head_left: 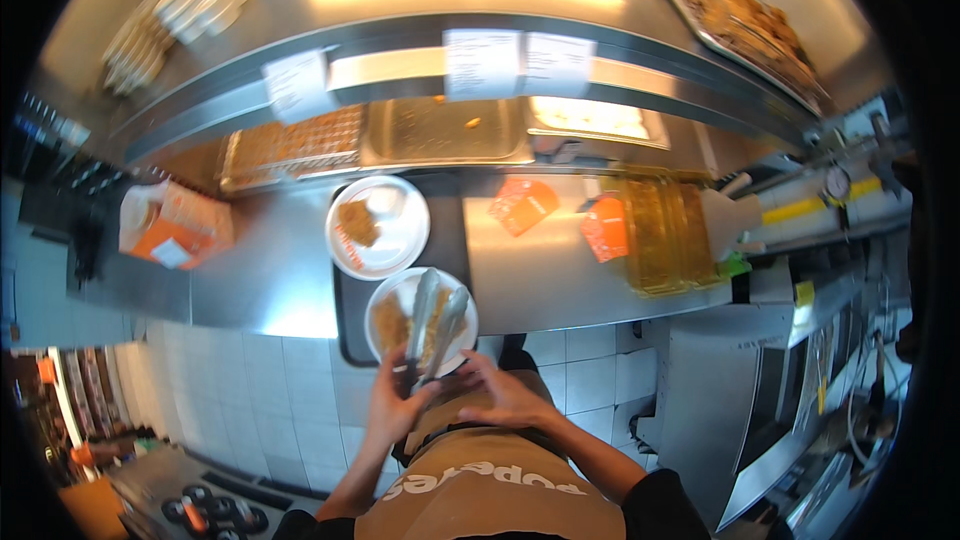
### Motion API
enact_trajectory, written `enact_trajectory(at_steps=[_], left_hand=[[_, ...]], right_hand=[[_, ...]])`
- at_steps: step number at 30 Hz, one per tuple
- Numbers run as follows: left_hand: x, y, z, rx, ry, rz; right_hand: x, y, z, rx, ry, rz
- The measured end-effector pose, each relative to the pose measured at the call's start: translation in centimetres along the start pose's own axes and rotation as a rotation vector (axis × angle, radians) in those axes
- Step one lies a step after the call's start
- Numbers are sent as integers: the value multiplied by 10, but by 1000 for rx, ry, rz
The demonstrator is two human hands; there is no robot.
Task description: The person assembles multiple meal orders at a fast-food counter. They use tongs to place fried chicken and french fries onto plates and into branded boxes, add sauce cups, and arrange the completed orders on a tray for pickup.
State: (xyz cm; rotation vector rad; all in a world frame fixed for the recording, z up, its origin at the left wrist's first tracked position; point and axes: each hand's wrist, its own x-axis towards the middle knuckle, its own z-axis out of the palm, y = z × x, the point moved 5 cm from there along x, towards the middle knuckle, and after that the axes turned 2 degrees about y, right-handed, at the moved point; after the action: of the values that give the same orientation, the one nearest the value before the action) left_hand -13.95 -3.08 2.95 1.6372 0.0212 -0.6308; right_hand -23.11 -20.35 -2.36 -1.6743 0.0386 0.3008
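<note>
My left hand point(393, 400) is closed around the handle end of metal tongs point(422, 312). Their two arms stand apart and reach over the near white plate point(470, 320), where breaded fried pieces point(388, 320) lie partly hidden beneath them. To the right of the tongs, my right hand point(508, 401) holds nothing, its fingers spread close to the plate's front edge. A second white plate point(418, 245), just beyond, carries a fried piece point(357, 223) and a small white cup point(385, 202). Both plates rest on a dark tray point(450, 215) that overhangs the counter's front edge.
Orange paper sleeves point(522, 206) and an amber plastic bin point(668, 235) lie to the right on the steel counter point(560, 290). An orange-white box point(172, 227) stands left. Behind are metal food pans point(447, 135), under a shelf point(400, 45) holding a tray of fried food point(735, 10).
</note>
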Motion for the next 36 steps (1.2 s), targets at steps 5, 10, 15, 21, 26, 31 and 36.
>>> enact_trajectory(at_steps=[5, 10, 15, 21, 26, 31, 36], left_hand=[[34, -47, 111, -2, -178, 188], [49, -128, -55, 105, 916, 86], [67, -241, -72, -260, 681, -97], [66, -242, -64, -173, 726, -198], [71, -72, -119, 248, 912, 265], [127, 206, -207, 421, 719, 904], [232, 394, -229, 816, 712, 941]], right_hand=[[-32, 29, -70, 111, 566, 141], [-153, 82, -264, -503, 1124, 374], [-162, 113, -358, -906, 907, 669], [-127, 142, -377, -1086, 937, 860], [-96, 105, -337, -1302, 1210, 439], [-28, 46, -221, -972, 1048, -74], [34, 34, -125, -579, 1007, -13]])
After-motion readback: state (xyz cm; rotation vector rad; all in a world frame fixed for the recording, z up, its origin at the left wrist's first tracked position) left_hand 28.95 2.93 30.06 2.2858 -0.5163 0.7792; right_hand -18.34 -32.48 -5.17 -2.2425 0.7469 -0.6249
